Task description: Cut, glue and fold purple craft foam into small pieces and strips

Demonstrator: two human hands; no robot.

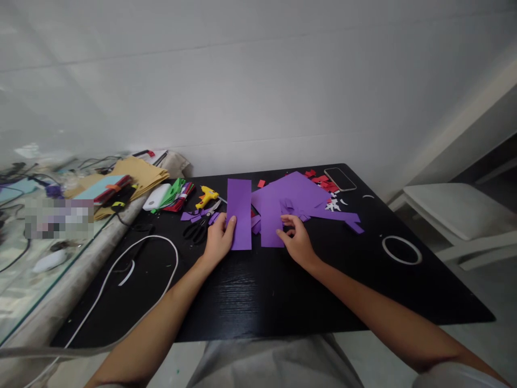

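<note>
Looking down from the head camera, I see the gap that matters most: two purple pieces stand side by side, long axes running away from me and nearly parallel, with a narrow strip of clutter showing between them. The left purple piece lies just to the right of my left hand, which is plainly nearer to it; the right purple piece lies just to the left of my right hand. So both pieces sit inward of the grips, between the two hands, above the near half of the black table. My left hand is closed on its piece by the left edge, low down, thumb flat on the face and fingers behind. My right hand is loosely curled at the right edge of its piece, thumb and fingertips touching but set a little apart; I cannot tell whether they pinch it. Beyond, a large purple sheet lies partly behind the right piece, and black-handled scissors rest beside my left hand.
</note>
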